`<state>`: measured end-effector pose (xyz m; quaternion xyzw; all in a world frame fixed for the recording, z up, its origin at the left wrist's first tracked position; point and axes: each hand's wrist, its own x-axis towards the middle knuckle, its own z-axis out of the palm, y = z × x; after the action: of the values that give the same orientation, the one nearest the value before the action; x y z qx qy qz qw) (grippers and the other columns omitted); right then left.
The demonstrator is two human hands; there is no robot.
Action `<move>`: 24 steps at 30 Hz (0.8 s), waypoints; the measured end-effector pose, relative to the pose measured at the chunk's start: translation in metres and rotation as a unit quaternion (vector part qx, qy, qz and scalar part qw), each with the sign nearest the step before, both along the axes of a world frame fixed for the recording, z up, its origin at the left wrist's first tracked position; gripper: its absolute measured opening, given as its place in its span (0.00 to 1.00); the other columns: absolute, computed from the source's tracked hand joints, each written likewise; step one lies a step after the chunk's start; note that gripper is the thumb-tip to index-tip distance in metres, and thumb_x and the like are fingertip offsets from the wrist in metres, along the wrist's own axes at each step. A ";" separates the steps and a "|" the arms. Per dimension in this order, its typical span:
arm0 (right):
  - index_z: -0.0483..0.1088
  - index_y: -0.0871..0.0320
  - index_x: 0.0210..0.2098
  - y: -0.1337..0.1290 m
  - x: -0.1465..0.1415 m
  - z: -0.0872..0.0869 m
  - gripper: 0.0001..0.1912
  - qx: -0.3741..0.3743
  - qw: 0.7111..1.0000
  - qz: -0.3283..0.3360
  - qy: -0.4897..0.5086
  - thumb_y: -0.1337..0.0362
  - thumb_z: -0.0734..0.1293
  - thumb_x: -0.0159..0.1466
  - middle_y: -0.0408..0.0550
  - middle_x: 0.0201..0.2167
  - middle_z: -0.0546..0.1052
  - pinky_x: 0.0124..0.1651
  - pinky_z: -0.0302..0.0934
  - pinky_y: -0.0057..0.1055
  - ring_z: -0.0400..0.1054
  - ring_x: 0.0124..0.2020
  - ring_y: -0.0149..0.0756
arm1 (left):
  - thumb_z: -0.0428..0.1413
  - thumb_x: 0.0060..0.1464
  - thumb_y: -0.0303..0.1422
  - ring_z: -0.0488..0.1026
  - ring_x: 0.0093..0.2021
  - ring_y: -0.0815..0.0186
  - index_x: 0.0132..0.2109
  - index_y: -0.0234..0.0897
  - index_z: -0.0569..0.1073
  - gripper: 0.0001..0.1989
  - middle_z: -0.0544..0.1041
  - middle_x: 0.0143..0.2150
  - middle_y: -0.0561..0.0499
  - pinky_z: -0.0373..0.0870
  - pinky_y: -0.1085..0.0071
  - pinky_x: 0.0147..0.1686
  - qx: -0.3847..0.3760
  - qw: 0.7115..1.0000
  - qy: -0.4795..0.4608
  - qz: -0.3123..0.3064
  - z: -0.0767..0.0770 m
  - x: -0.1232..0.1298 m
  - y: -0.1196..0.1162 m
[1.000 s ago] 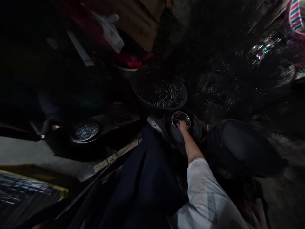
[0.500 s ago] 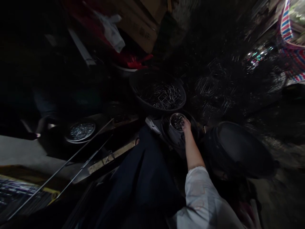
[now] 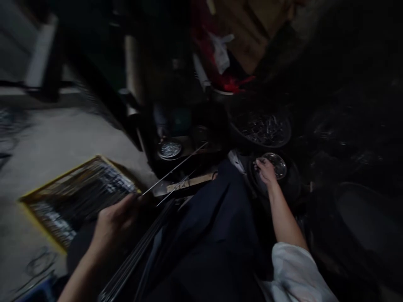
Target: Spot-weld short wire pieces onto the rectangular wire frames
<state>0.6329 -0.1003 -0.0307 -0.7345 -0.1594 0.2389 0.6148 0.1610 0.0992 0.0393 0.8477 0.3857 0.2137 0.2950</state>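
Note:
My left hand (image 3: 118,216) is at the lower left, its fingers closed round the near end of a thin metal rod (image 3: 171,171) that points up and to the right. My right hand (image 3: 265,170) is at the left edge of a round metal bowl (image 3: 278,165) of small pieces. Its fingers are bent together, and what they hold is too small and dark to name. The bowl stands on a dark round container. A second thin rod (image 3: 176,191) lies near a wooden strip (image 3: 193,181) beside my dark-clothed lap.
A yellow-edged crate (image 3: 56,241) of metal pieces stands at the left. A dark tub (image 3: 288,138) of bent wires is beyond the bowl. Another dish (image 3: 170,149) of small pieces sits centre-left, and a large dark lid-like disc (image 3: 365,218) is at the right.
The view has turned left, so things appear farther right. My left hand has come into view with the rod. My right hand has moved from the bowl's right side to its left edge.

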 end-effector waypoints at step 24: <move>0.73 0.55 0.40 0.012 -0.153 0.066 0.08 -0.216 0.825 0.299 -0.429 0.65 0.63 0.65 0.51 0.40 0.73 0.50 0.64 0.38 0.70 0.44 0.42 | 0.48 0.58 0.38 0.56 0.17 0.70 0.25 0.40 0.59 0.14 0.57 0.17 0.58 0.51 0.70 0.22 -0.017 0.999 -0.041 0.029 -0.016 -0.021 0.012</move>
<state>0.4802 -0.0884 0.0355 -0.7931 -0.5632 0.1007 0.2088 0.1404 0.1108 0.0236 0.8216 0.4010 0.2502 0.3186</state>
